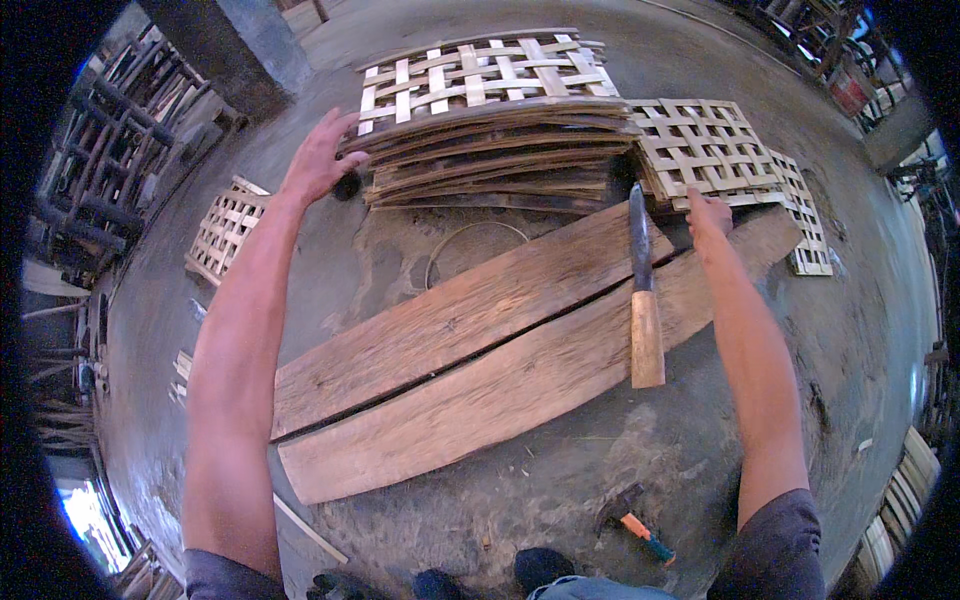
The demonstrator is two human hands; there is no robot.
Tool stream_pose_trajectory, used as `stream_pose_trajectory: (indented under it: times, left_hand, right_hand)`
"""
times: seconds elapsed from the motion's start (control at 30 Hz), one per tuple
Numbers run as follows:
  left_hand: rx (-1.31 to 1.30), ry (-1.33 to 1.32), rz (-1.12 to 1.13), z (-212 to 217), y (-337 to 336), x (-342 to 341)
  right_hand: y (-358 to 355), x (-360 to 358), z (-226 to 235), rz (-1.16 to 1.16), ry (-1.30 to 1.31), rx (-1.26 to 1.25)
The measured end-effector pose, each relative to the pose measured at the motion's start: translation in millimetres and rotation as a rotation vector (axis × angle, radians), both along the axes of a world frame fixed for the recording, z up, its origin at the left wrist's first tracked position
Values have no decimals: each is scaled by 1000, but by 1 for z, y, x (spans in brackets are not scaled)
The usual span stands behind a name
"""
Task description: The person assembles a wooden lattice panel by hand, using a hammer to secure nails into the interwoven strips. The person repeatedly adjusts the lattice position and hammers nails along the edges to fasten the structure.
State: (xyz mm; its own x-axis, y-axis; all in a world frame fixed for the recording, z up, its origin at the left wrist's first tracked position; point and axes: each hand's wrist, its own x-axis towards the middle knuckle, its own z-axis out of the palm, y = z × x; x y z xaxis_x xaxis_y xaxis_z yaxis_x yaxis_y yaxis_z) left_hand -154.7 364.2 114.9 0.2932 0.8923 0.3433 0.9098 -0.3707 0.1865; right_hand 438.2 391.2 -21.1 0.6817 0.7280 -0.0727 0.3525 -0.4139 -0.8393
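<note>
A tall stack of woven slat panels [500,150] stands at the far middle, pale lattice on top and brown edges showing in front. My left hand [325,158] is at its left end, thumb and fingers spread, fingertips by the top panel's corner. To the right lies a lower pile, topped by a pale woven panel [705,150]. My right hand [708,212] is closed at the near edge of that pile, fingers partly hidden. A knife [645,300] with a long dark blade and wooden handle rests across two wooden planks [480,350], its tip pointing away.
A hammer [645,535] with an orange and dark handle lies on the concrete floor near my feet. One woven panel [228,228] sits at the left, another [800,212] at the right. A thin hoop [470,228] lies behind the planks. A concrete pillar [235,50] rises far left.
</note>
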Motion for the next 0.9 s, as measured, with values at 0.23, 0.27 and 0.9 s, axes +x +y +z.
stream_pose_trajectory:
  times: [0.23,0.27,0.9]
  left_hand:
    - [36,-71,-7,-1,-1,5]
    - [38,-70,-6,-3,-3,7]
    - [-137,-20,-55,10,-200,-18]
  right_hand:
    - [16,20,-26,16,-164,-66]
    - [17,22,-26,18,-173,-101]
    - [23,9,26,-187,831,336]
